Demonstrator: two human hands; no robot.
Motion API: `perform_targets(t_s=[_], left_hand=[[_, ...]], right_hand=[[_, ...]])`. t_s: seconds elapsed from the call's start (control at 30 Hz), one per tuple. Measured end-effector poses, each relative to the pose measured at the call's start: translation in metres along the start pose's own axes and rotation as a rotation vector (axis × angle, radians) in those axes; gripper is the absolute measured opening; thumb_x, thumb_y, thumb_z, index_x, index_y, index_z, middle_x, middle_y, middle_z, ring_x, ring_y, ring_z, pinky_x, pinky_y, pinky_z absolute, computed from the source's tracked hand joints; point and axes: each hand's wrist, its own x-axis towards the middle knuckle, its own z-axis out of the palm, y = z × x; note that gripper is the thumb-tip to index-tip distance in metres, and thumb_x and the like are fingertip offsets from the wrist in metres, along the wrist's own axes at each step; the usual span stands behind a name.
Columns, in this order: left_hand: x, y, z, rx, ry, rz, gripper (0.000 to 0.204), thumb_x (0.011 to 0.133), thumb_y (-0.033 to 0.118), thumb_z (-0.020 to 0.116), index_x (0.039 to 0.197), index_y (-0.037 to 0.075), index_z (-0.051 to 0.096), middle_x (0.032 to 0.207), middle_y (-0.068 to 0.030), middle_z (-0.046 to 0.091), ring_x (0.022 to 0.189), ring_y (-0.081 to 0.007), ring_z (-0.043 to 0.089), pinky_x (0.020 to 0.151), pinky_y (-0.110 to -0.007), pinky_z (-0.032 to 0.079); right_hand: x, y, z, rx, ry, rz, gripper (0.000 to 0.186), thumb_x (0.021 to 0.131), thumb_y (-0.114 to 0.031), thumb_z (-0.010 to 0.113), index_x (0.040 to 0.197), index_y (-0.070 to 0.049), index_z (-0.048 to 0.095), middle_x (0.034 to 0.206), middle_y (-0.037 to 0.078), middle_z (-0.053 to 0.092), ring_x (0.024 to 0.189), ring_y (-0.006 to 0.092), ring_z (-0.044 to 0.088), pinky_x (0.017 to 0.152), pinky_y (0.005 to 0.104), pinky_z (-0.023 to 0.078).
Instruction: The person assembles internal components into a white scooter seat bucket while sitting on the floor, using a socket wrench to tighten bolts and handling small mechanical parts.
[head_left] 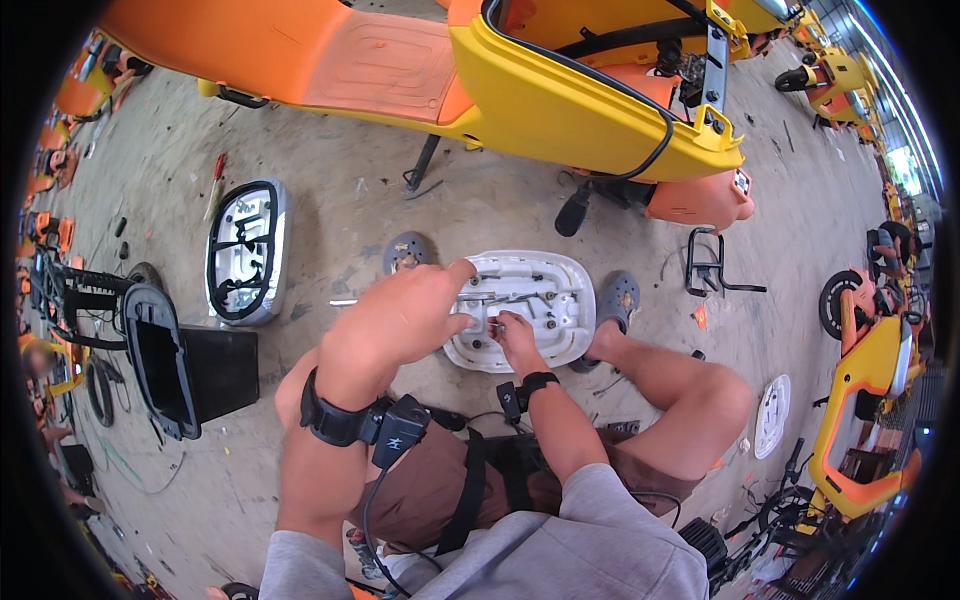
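A white, rounded plastic cover (572, 342) lies on the floor between my feet, its ribbed inner side up. My left hand (408, 312) is over its left edge, with index finger and thumb apart; the other fingers are hidden beneath. A thin metal rod (343, 302) sticks out to the left from under this hand, and a line like it shows on the cover at the same height. My right hand (515, 335) is low over the middle of the cover, its fingertips pinched together. What they hold is too small to make out. Several small fasteners (550, 322) are on the cover.
An orange and yellow scooter body (560, 100) stands across the far side. Left are a white cover with a black seal (246, 255), a red-handled screwdriver (217, 172) and a black bin (215, 370). A black metal bracket (706, 270) and a smaller white cover (772, 416) lie right.
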Motion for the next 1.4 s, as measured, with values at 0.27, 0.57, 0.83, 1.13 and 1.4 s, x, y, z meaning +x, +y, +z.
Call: perform_targets(t_s=[0.27, 0.57, 0.83, 1.13, 1.4], left_hand=[[-0.001, 0.012, -0.009, -0.036, -0.075, -0.04, 0.039, 0.086, 0.018, 0.067, 0.119, 0.002, 0.053, 0.098, -0.0221, 0.065, 0.094, -0.0413, 0.061, 0.078, -0.047, 0.049], [-0.011, -0.003, -0.008, -0.016, 0.032, 0.009, 0.035, 0.083, 0.017, 0.069, 0.107, -0.001, 0.052, 0.085, -0.0236, 0.064, 0.086, -0.043, 0.062, 0.072, -0.049, 0.049], [-0.008, 0.001, -0.016, -0.047, -0.079, -0.067, 0.042, 0.084, 0.02, 0.069, 0.119, 0.003, 0.052, 0.099, -0.0224, 0.065, 0.096, -0.0423, 0.06, 0.08, -0.048, 0.048], [-0.011, -0.002, -0.014, -0.059, -0.075, -0.069, 0.042, 0.085, 0.02, 0.068, 0.12, 0.004, 0.051, 0.099, -0.0223, 0.065, 0.097, -0.0421, 0.06, 0.08, -0.048, 0.048], [-0.01, -0.004, -0.015, -0.049, -0.067, -0.054, 0.041, 0.084, 0.021, 0.068, 0.117, 0.003, 0.051, 0.096, -0.0234, 0.065, 0.095, -0.043, 0.06, 0.079, -0.048, 0.048]], right_hand=[[0.045, 0.016, 0.007, -0.51, 0.022, -0.302, 0.027, 0.082, -0.019, 0.075, 0.098, 0.002, 0.072, 0.084, 0.008, 0.071, 0.072, 0.0151, 0.065, 0.068, 0.0284, 0.053], [0.057, 0.021, 0.027, -0.853, 0.047, -0.526, 0.03, 0.074, -0.017, 0.077, 0.098, -0.001, 0.071, 0.086, 0.015, 0.073, 0.079, 0.023, 0.071, 0.072, 0.0334, 0.054], [0.051, 0.02, 0.033, -1.025, 0.107, -0.595, 0.024, 0.074, -0.016, 0.077, 0.09, -0.001, 0.068, 0.08, 0.013, 0.071, 0.077, 0.0295, 0.068, 0.07, 0.0387, 0.053], [0.047, 0.013, 0.039, -1.209, 0.111, -0.625, 0.023, 0.071, -0.014, 0.078, 0.09, -0.003, 0.068, 0.084, 0.013, 0.067, 0.081, 0.0316, 0.065, 0.075, 0.0416, 0.052], [0.042, 0.001, 0.039, -1.288, 0.105, -0.639, 0.021, 0.071, -0.023, 0.077, 0.087, -0.009, 0.074, 0.085, 0.01, 0.068, 0.08, 0.0293, 0.066, 0.071, 0.0396, 0.052]])
